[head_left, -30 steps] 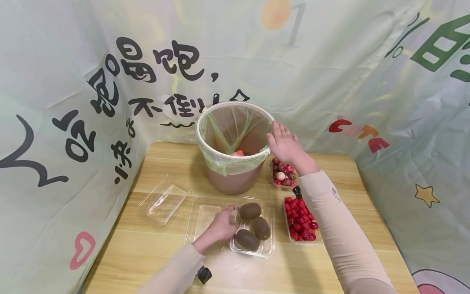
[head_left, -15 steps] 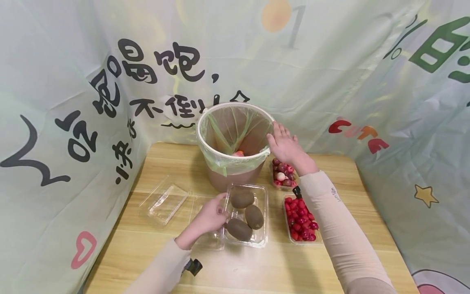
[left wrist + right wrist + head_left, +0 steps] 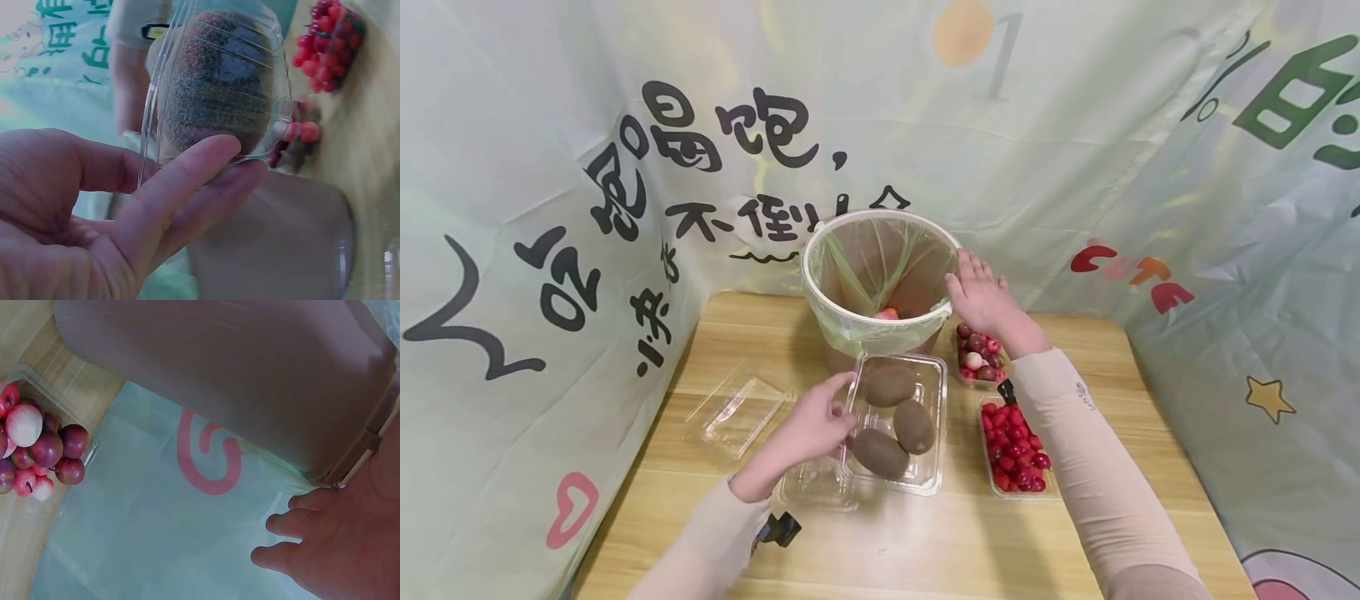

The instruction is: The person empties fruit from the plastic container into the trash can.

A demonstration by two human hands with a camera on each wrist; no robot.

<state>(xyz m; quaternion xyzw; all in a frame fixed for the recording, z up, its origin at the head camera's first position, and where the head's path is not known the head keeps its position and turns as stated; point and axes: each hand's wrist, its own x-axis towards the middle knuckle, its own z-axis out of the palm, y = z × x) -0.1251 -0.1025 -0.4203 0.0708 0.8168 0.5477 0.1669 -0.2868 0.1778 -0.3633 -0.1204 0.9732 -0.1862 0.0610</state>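
Note:
My left hand [image 3: 812,425] pinches the left rim of a clear plastic fruit box [image 3: 936,475] between thumb and fingers. Three brown kiwis [image 3: 883,454] lie in the box, which is lifted and tilted in front of the bin. In the left wrist view, fingers [image 3: 187,181] press on the box's side, below a kiwi [image 3: 215,87]. A brownish-pink bin [image 3: 807,279] with a light rim and green liner stands behind it; something red shows inside. My right hand [image 3: 981,292] rests on the bin's right rim, fingers extended, as the right wrist view also shows.
A clear lid-like tray [image 3: 816,492] lies under the raised box, and another clear plastic container [image 3: 741,417] sits to the left. On the right are a box of red berries and cherries [image 3: 1015,450] and one of purple and red fruit [image 3: 977,354]. Printed cloth walls [image 3: 1060,167] enclose the table.
My left hand has raised the box of kiwis off the table and brought it left and toward the bin, tilting it. The right hand has stayed at the bin's rim.

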